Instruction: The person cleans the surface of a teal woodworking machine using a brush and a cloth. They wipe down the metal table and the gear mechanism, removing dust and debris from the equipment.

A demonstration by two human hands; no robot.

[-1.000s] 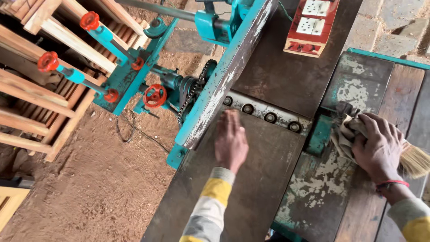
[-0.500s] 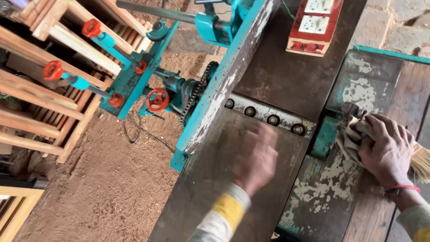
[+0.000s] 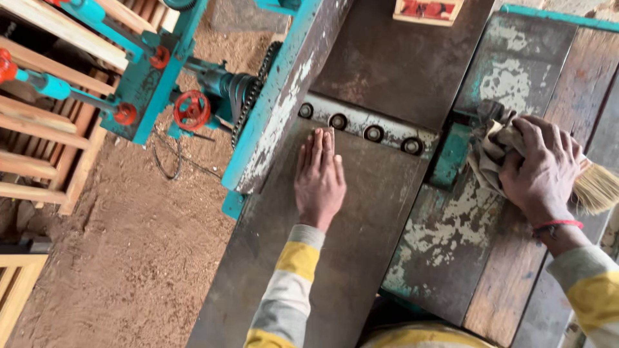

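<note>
Right beneath left-hand fingers (image 3: 320,145): steel machine table (image 3: 361,212), flat contact.

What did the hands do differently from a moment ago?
The left hand slid across the dark metal table, out to the side and back, and now lies flat near the row of bolts. The right hand kept gripping the cloth and brush.

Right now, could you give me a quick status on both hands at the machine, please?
Left hand flat on the steel machine table, fingers near the bolt row. Right hand grips cloth and brush. Nothing between.
</note>
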